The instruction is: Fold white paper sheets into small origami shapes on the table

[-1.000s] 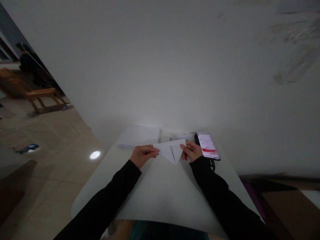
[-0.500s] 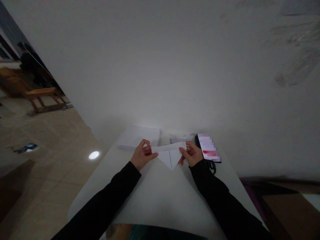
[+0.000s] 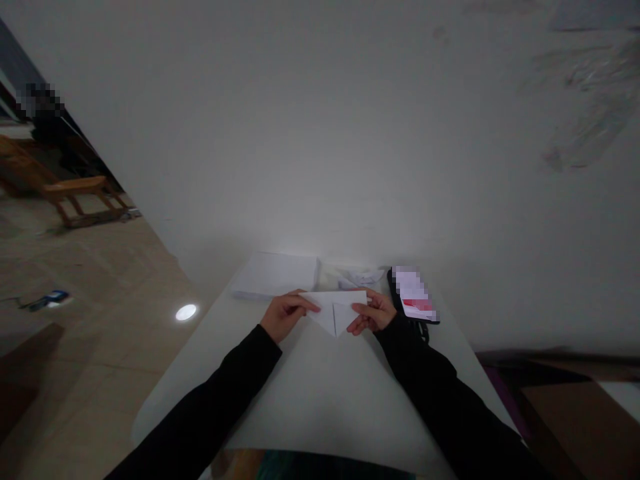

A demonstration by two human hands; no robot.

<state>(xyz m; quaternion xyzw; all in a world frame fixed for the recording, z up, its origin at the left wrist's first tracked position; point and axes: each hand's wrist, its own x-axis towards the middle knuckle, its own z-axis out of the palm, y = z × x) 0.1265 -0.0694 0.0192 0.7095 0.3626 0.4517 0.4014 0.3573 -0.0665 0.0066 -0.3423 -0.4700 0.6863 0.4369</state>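
Observation:
A folded white paper, shaped like a downward-pointing triangle with a centre crease, lies on the white table. My left hand pinches its left corner, fingers closed on the paper. At the right corner my right hand presses and grips the paper with curled fingers. Both arms wear black sleeves.
A stack of white sheets lies at the table's far left, crumpled paper beside it. A phone with a lit screen rests right of my right hand. A wall rises behind the table. A wooden chair stands far left on the tiled floor.
The paper's top edge was lifted and folded over; now it lies flatter on the table, and both hands have shifted slightly inward along it.

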